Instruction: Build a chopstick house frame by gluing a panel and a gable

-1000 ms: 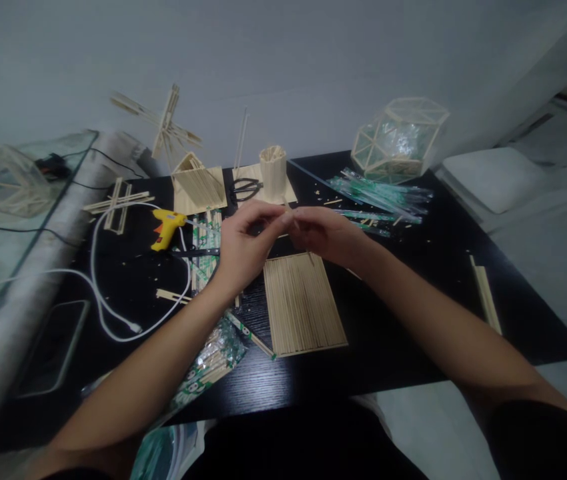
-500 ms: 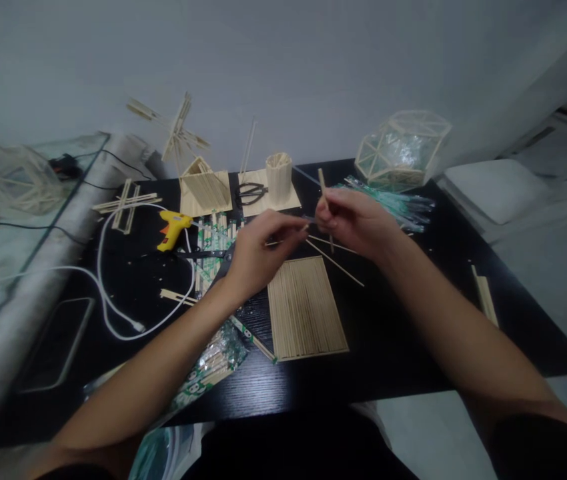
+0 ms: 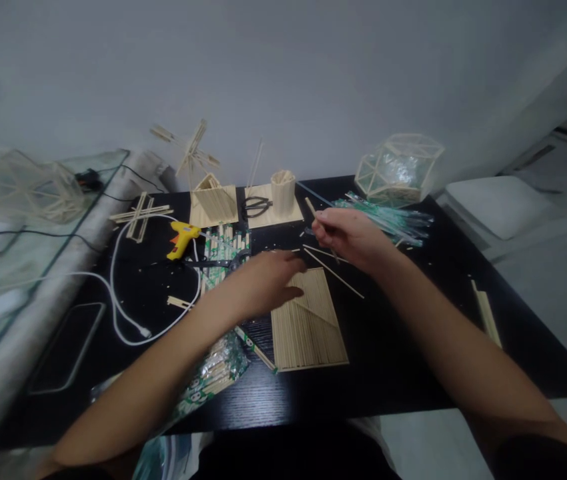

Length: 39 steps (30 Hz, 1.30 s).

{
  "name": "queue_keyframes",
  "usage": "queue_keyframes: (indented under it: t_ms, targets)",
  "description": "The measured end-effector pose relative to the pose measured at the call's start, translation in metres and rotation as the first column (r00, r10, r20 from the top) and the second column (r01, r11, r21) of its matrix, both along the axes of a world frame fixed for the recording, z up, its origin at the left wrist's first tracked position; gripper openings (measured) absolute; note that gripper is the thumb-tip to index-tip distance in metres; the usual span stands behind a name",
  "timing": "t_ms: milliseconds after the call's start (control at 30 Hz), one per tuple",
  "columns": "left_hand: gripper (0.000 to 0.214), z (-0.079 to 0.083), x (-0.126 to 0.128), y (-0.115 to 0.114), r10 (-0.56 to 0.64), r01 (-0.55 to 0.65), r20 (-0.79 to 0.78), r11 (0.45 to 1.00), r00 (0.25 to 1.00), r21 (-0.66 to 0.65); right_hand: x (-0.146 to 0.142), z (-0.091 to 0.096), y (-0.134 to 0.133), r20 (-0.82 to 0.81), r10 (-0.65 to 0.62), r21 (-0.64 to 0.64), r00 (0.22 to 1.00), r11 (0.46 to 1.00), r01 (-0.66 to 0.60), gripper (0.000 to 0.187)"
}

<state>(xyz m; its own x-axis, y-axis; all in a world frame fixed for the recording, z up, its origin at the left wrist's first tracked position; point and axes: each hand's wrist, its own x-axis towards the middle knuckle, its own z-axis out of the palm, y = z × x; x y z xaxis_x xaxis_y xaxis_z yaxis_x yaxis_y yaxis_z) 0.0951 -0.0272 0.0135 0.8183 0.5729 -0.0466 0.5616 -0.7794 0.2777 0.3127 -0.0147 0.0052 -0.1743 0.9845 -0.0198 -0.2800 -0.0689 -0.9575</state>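
Pinches wooden stick (image 3: pixel 311 207) in right hand (image 3: pixel 351 239); holds left hand (image 3: pixel 271 285), loosely spread, seemingly empty, over far left corner of slat panel (image 3: pixel 306 343).

A dark phone (image 3: pixel 68 350) lies near left, a white cable (image 3: pixel 113 293) (loosely looped) beside it; far right, a white seat (image 3: pixel 496 205).

A single head-worn view looks forward and down from above the near edge of the surface (image 3: pixel 383 373), close enough that the left grip (image 3: pixel 271 283) and right grip (image 3: pixel 347 233) fall mid-frame, wide enough to include both right corners and the wall (image 3: pixel 288 80) beyond
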Motion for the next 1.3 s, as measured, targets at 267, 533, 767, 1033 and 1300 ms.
queue_keyframes:
  t_ms: [267, 533, 767, 1033, 1300]
  targets:
    - [0.086, 0.012, -0.079, 0.027, 0.427, -0.426, -0.503, 0.896, 0.751, 0.125, -0.001, 0.000, 0.000, 0.017, 0.015, -0.056, 1.000, 0.998, -0.014, 0.029]
    - [0.119, -0.014, -0.111, 0.018, 0.414, -0.443, -0.607, 0.890, 0.678, 0.112, -0.008, -0.004, 0.000, -0.015, 0.009, -0.084, 1.000, 0.996, -0.010, 0.032]
    - [0.082, -0.012, -0.113, 0.024, 0.416, -0.383, -0.570, 0.905, 0.709, 0.184, -0.008, -0.008, 0.001, -0.020, 0.024, -0.075, 1.000, 0.997, -0.025, 0.030]
    - [0.043, -0.002, -0.108, 0.004, 0.517, -0.450, -0.480, 0.855, 0.709, 0.257, -0.008, -0.008, 0.002, -0.022, 0.013, -0.093, 1.000, 0.996, -0.015, 0.031]
    - [0.040, 0.008, -0.086, -0.002, 0.619, -0.594, -0.184, 0.785, 0.764, 0.173, -0.010, -0.005, -0.001, 0.007, -0.003, -0.068, 1.000, 0.998, 0.004, 0.033]
